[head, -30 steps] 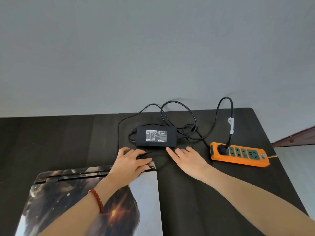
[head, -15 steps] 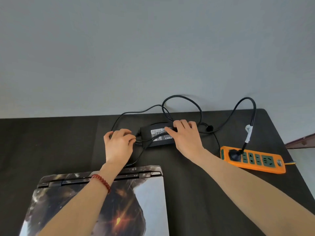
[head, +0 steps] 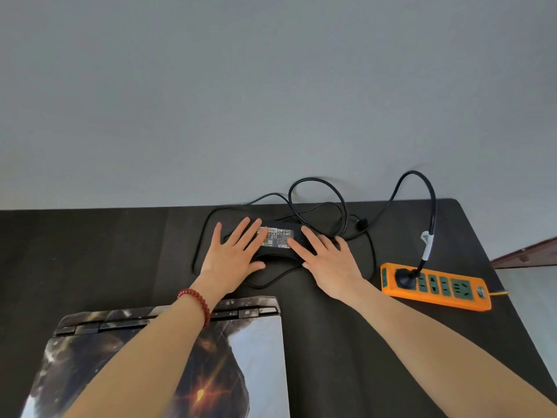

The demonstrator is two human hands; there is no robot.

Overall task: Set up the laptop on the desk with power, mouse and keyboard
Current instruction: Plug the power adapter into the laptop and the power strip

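**Both hands lying flat on the power adapter at the far side of the desk**

The black rectangular power adapter (head: 278, 238) with a white label is lying on the dark desk (head: 90, 251), near its far edge and close to the grey wall (head: 271, 86). The left hand (head: 233, 254) is resting on the left end of the adapter, its fingers (head: 251, 230) straight and spread, gripping nothing. The right hand (head: 327, 256) is resting on the right end in the same way, fingers extended and flat, also holding nothing. A red bead bracelet (head: 197, 304) is sitting on the left wrist.

Thin black cables (head: 316, 191) are looping around and behind the adapter. One thicker black cable (head: 431, 206) is arching to the right and going down into a black plug (head: 405, 277) that is sitting in the left socket of the orange power strip (head: 434, 286) with green sockets. The strip is lying on the right part of the desk, well apart from the adapter.

The closed laptop (head: 168, 357) with a dark printed picture on its lid is lying at the near left, its hinge side facing the adapter. The left forearm is passing over it.
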